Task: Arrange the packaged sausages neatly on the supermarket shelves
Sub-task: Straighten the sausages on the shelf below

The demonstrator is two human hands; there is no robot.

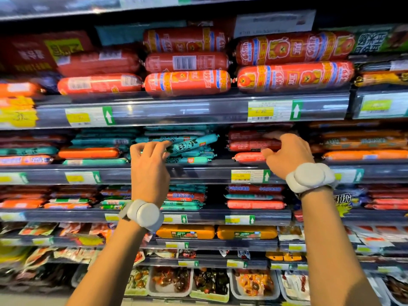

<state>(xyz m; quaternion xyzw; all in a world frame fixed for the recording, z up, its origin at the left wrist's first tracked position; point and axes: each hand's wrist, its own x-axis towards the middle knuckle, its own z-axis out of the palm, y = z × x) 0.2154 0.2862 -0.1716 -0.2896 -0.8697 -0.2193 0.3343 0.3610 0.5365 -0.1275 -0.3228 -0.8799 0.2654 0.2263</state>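
Evidently left hand [150,166] pinches teal sausage [194,142]; right hand [287,156] grips red sausage [247,145] (contact blurred).

**Inside a supermarket**

Tiered shelves [194,111] span the whole view. Each front rail carries price tags [270,111] with yellow price fields, barcodes and green arrow marks. On the shelves lie stacks of identical packaged sausages [187,83] in red, teal and orange printed casings, some showing barcodes. Lower tiers hold sealed snack packets [373,237] and white trays [167,293] of packed food.
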